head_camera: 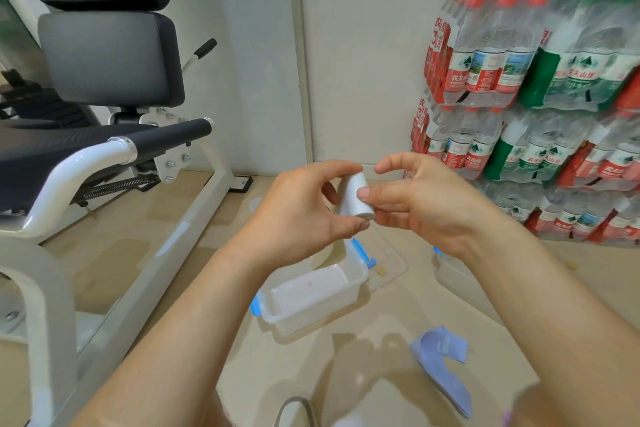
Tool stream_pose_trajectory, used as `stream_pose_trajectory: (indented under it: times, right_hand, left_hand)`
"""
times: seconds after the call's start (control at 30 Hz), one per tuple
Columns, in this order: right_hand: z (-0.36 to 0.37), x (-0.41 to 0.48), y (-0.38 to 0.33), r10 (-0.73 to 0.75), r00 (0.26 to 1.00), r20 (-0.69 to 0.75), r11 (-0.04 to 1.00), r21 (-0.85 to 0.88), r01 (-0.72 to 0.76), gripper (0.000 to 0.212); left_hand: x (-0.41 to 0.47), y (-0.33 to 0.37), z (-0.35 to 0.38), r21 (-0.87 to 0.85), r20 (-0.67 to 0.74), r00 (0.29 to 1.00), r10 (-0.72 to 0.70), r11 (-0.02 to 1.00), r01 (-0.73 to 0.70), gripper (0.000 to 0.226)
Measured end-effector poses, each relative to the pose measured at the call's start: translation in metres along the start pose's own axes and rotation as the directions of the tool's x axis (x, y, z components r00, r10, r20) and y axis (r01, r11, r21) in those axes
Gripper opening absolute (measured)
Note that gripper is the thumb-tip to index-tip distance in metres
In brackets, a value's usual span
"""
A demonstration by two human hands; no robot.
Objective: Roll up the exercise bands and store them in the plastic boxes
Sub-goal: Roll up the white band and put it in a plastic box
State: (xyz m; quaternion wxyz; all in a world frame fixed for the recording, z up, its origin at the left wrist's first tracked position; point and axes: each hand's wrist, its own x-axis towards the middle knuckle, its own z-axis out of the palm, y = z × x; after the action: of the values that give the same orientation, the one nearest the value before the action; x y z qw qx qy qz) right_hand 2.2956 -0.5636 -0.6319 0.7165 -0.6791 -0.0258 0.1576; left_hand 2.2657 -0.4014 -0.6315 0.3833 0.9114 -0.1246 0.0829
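Observation:
A white exercise band rolled into a tight cylinder [356,196] is held in the air between both hands. My left hand [304,204] grips its left side with thumb and fingers. My right hand [422,199] pinches its right end with the thumb on top. Below them on the floor stands a clear plastic box [356,274] with blue clips, with a pale pink band lying flat inside. A second clear box [450,267] is partly hidden behind my right forearm. A purple band [441,357] lies unrolled on the floor at lower right.
A white-framed exercise machine with black pads [104,87] fills the left side. Stacked packs of water bottles [526,107] stand against the wall at right. A clear lid [388,263] lies on the beige floor behind the box.

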Motion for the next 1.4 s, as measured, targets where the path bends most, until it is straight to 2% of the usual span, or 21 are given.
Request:
stream_pose_trajectory:
  times: [0.27,0.43,0.63,0.7,0.77,0.9,1.0,1.07,1.23,1.4]
  right_hand:
    - [-0.004,0.0,-0.002,0.017,0.998,0.068,0.986,0.162,-0.028,0.035]
    - [-0.006,0.001,0.0,-0.003,0.988,0.152,0.958,0.285,-0.041,0.034]
    - [-0.005,0.002,0.008,-0.005,0.973,0.232,0.959,0.277,-0.061,0.033]
    - [-0.005,0.004,0.009,-0.065,0.979,0.191,0.977,0.21,0.024,0.03]
    - [-0.005,0.005,0.008,-0.09,0.973,0.211,0.988,0.143,0.061,0.032]
    - [0.0,0.001,0.01,-0.07,0.926,0.371,0.99,0.142,0.018,0.04]
    - [0.001,0.002,0.009,-0.075,0.922,0.38,0.982,0.187,0.003,0.043]
    - [-0.001,0.002,0.008,-0.084,0.93,0.357,0.986,0.167,0.025,0.042]
    - [-0.001,0.002,0.006,-0.098,0.959,0.267,0.995,0.009,0.099,0.022]
    - [0.002,-0.001,0.006,-0.095,0.973,0.21,0.988,-0.097,0.117,0.019]
  left_hand:
    - [0.001,-0.003,0.0,-0.268,-0.014,1.0,0.007,0.963,-0.01,0.062]
    - [0.001,-0.002,-0.005,-0.352,0.002,1.0,0.018,0.936,-0.016,0.056]
    - [-0.001,-0.007,-0.016,-0.386,0.071,0.997,0.013,0.922,0.015,0.051]
    - [-0.001,-0.008,-0.021,-0.469,0.088,0.996,0.005,0.882,0.037,0.049]
    - [-0.001,-0.01,-0.024,-0.579,0.112,0.994,0.014,0.814,0.053,0.046]
    - [0.0,-0.019,-0.025,-0.721,0.151,0.987,0.052,0.689,0.074,0.046]
    - [0.0,-0.024,-0.028,-0.764,0.161,0.984,0.073,0.64,0.078,0.048]
    - [0.0,-0.026,-0.032,-0.758,0.174,0.981,0.084,0.648,0.079,0.049]
    - [-0.001,-0.029,-0.037,-0.655,0.194,0.98,0.05,0.75,0.092,0.054]
    - [-0.005,-0.02,-0.039,-0.483,0.247,0.969,-0.001,0.867,0.124,0.058]
